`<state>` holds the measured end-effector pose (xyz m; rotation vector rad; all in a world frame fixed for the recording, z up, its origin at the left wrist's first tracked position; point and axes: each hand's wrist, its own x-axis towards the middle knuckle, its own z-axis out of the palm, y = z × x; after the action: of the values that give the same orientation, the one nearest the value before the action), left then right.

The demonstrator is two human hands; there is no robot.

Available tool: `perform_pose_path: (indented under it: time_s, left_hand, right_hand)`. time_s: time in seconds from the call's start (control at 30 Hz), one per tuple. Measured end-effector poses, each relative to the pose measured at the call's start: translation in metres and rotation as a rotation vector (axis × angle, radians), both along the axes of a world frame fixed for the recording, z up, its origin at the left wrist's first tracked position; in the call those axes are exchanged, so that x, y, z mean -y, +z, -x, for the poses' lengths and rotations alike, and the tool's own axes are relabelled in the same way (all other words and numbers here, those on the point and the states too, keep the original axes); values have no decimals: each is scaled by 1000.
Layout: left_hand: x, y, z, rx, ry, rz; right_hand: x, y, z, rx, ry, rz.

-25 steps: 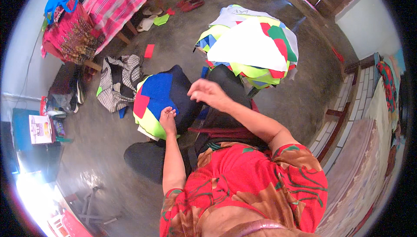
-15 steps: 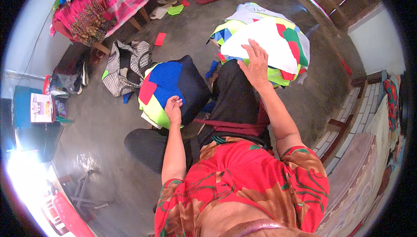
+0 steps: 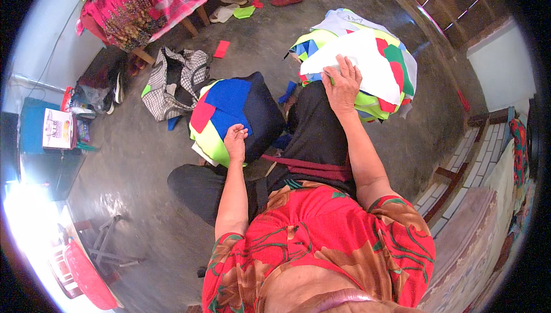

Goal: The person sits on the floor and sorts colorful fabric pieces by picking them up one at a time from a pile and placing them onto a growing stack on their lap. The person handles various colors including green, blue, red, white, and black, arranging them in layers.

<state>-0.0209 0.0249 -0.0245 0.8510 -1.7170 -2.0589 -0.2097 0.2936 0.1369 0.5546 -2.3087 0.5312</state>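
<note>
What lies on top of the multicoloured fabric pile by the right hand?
A white fabric sheet lies on top of the multicoloured fabric pile, and the right hand rests flat on its near edge. What the sheet and hand cover cannot be seen.

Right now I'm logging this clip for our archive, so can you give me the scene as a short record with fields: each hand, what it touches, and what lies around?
left hand: rests on the near pile of cut cloth pieces, blue, red, yellow-green and dark navy
right hand: lies flat, fingers spread, on the white cloth sheet topping the far multicoloured cloth pile
grip: neither hand closed around anything
floor: grey concrete
nearby: checked black-and-white bag; loose red cloth scrap
posture: seated on floor
</note>
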Motion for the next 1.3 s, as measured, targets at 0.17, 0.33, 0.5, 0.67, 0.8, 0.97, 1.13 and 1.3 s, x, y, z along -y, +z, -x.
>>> perform_pose_path:
  time_s: [0.17,0.33,0.5,0.67,0.8,0.97,1.13,1.3]
  left_hand:
    - [2,-3,0,10,-3,16]
    - [4,-12,-2,-21,3,-10]
    - [2,-10,0,-28,-2,-13]
    - [1,-9,1,-10,-16,25]
    - [7,-7,0,77,-83,236]
    - [-19,44,7,33,-195,1]
    - [-53,72,0,42,-407,-534]
    - [-56,80,5,-36,-400,-894]
  right_hand:
    - [5,2,3,28,-32,85]
    - [1,15,13,214,51,449]
    - [-12,11,16,439,74,844]
    - [-16,13,9,475,149,838]
    - [-7,34,-19,279,155,402]
    - [22,13,-66,209,472,199]
    - [49,-8,-107,319,711,110]
    - [49,-29,-109,433,819,-100]
